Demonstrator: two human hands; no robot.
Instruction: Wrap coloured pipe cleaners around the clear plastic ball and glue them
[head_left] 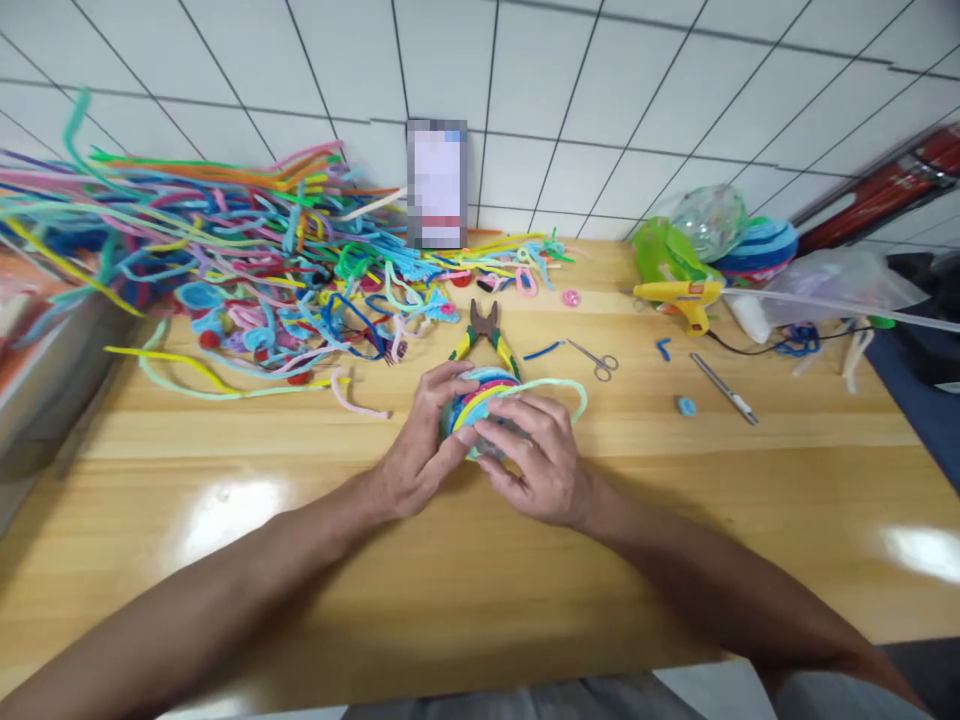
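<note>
Between my two hands is a rounded clear plastic shell wrapped in pipe cleaners (480, 402), with blue, pink, yellow and pale-blue rows. My left hand (427, 435) is curled round its left side, thumb near the front. My right hand (536, 450) presses its fingers on the right side of the wrapped shell. A loose pale-green pipe cleaner (574, 385) loops out to the right past my right fingers. Just behind the shell lie pliers (486, 335) with green and yellow handles. Its lower part is mostly hidden by my fingers.
A large heap of colourful pipe cleaners (247, 230) covers the back left. A phone (437, 185) leans on the tiled wall. Small scissors (600, 362), a yellow glue gun (686, 298) with a cord, a pen-like metal tool (724, 388) and a light-blue coil (685, 405) lie to the right.
</note>
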